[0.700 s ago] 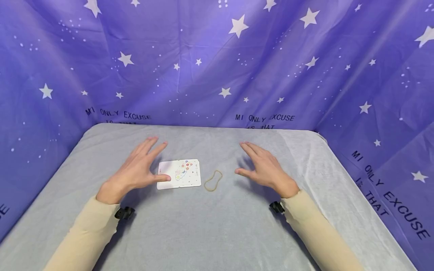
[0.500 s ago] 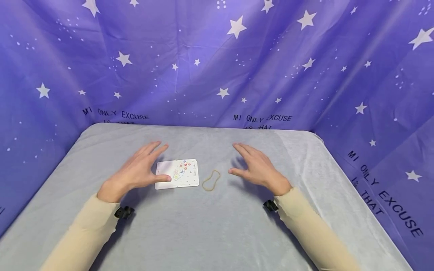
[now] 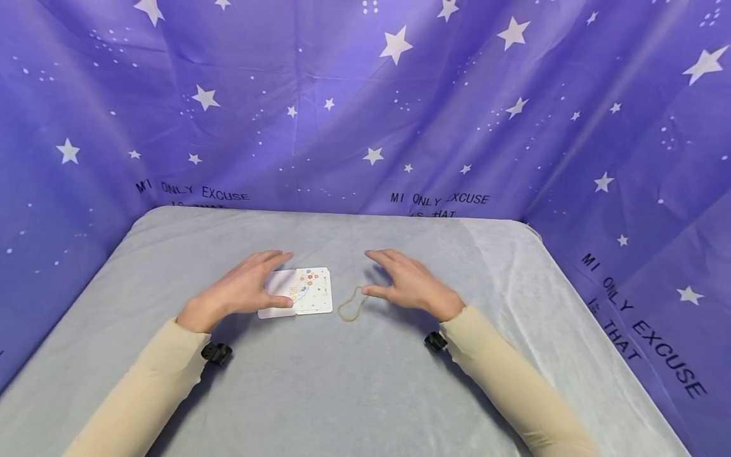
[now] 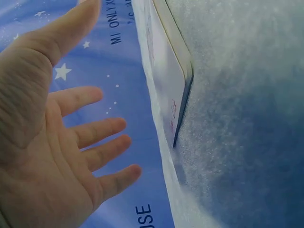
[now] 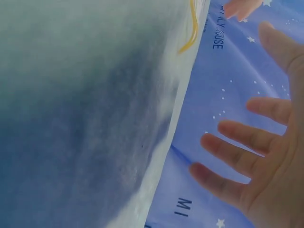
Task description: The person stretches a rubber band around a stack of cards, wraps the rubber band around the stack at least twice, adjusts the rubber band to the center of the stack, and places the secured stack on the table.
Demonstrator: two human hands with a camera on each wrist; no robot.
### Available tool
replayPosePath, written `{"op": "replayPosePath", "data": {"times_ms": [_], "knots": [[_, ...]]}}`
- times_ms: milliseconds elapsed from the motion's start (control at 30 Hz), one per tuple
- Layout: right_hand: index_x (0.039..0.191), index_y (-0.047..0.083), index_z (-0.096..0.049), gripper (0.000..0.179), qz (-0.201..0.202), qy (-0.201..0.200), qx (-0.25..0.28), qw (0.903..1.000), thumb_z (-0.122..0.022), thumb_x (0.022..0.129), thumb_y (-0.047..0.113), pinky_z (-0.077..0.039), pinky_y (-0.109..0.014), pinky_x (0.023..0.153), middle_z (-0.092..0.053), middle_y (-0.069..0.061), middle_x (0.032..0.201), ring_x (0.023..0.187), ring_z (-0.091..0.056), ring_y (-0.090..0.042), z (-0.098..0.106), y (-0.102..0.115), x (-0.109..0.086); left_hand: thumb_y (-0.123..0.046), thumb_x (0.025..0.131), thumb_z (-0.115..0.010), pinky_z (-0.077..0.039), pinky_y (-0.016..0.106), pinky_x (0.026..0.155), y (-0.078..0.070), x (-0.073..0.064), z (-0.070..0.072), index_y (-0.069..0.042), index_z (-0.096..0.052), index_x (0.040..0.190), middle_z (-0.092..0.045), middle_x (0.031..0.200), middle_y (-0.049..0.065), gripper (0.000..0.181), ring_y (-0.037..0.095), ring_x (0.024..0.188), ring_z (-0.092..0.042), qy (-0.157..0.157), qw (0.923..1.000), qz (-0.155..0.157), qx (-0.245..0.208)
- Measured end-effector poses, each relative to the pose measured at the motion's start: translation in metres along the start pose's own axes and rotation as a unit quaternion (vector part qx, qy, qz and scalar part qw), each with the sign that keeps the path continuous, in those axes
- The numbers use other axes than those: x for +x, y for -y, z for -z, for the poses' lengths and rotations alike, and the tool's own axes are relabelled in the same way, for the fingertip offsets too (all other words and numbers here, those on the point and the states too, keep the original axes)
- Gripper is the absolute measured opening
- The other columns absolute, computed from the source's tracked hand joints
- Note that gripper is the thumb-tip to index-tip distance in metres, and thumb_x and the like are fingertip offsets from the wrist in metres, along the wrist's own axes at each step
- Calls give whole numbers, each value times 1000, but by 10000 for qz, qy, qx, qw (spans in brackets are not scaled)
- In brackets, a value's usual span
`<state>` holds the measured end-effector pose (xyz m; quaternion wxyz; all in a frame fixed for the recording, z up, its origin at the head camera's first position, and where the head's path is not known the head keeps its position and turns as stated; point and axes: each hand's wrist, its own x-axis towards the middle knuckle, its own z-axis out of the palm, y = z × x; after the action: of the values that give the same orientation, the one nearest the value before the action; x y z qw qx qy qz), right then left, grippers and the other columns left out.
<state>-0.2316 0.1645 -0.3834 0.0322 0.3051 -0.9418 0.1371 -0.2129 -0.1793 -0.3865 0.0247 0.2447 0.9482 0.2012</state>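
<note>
A small white booklet (image 3: pixel 313 295) with a floral print lies flat on the grey cloth; its page edges show in the left wrist view. Over its left part hovers my left hand (image 3: pixel 242 285), fingers spread and thumb above the cover, holding nothing. To the right of the booklet lies a thin tan rubber band (image 3: pixel 349 311) in a loose loop. My right hand (image 3: pixel 408 282) hangs just right of the band with its fingers extended. In the head view its thumb tip overlaps the band's upper end; whether they touch I cannot tell.
A grey cloth (image 3: pixel 342 387) covers the table. Behind and on both sides hangs a purple curtain (image 3: pixel 320 95) with white stars and black lettering. A black wrist camera (image 3: pixel 217 353) sits at the left cuff, another black camera (image 3: pixel 436 341) at the right.
My right hand has moved left, up to the rubber band. My left hand has shifted slightly right over the booklet. Booklet and band stay in place on the cloth.
</note>
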Motion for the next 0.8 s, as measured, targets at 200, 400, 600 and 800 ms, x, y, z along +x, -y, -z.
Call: {"op": "replayPosePath", "data": {"times_ms": [200,400,600,800], "knots": [[142,20,-46,75,51,160,256,9995,-64,81,61,-42,-44,98,-53,-3,132,118,-52,-21,-3,3,10,-52,70,-79,-25,58,107,5,3,0,-7,-34,147,-35,148,20,99,41,134,-32,-5,9999,-50,-156],[140,19,-48,71,251,444,503,9974,-66,82,57,-45,-41,95,-54,-1,128,110,-57,-18,-4,6,17,-47,69,-82,-25,56,107,10,5,1,-6,-37,146,-38,147,18,98,39,134,-33,204,9991,-4,-365],[135,17,-53,64,288,869,991,9909,-72,81,46,-46,-36,89,-59,-4,121,104,-58,-19,-7,8,25,-43,68,-83,-28,54,107,14,9,2,-4,-40,143,-42,143,18,95,38,131,-38,322,9984,-11,-463],[122,12,-62,48,413,1025,1186,9868,-76,81,33,-46,-33,85,-63,-2,108,96,-59,-18,-12,7,29,-36,69,-84,-30,55,105,17,13,2,-1,-40,143,-45,140,21,93,40,128,-41,514,9977,101,-436]]}}
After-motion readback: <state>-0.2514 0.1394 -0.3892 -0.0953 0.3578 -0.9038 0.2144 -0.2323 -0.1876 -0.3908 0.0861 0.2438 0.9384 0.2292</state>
